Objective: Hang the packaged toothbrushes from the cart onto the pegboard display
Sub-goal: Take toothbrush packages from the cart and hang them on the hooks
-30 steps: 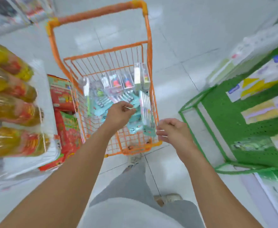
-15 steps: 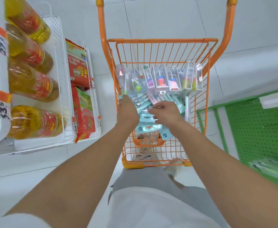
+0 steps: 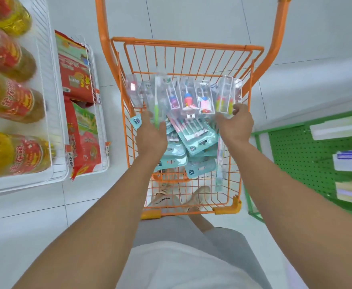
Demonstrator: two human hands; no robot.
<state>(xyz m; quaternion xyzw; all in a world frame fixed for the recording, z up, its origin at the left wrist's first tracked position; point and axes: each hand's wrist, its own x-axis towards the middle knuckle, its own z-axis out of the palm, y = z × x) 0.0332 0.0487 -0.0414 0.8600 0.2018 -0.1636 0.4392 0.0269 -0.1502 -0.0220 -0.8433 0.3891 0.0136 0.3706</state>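
Note:
An orange wire cart (image 3: 183,41) stands in front of me, filled with packaged toothbrushes. Clear upright packs (image 3: 188,98) line its far side and teal blister cards (image 3: 198,138) lie piled below. My left hand (image 3: 151,133) grips a clear pack with a green toothbrush (image 3: 157,97) at the cart's left. My right hand (image 3: 236,122) holds a clear pack with a yellow and red toothbrush (image 3: 225,94) at the cart's right. The green pegboard display (image 3: 300,155) stands to the right of the cart.
A white wire shelf (image 3: 52,113) on the left holds yellow oil bottles (image 3: 12,155) and red snack bags (image 3: 81,113). Boxed goods (image 3: 350,161) hang on the pegboard. My feet (image 3: 181,197) show through the cart's floor. The floor is pale tile.
Both hands moved farther into the cart, away from the teal cards, and spread apart. Each now holds an upright clear pack. The view swung from the pegboard side to face the cart squarely.

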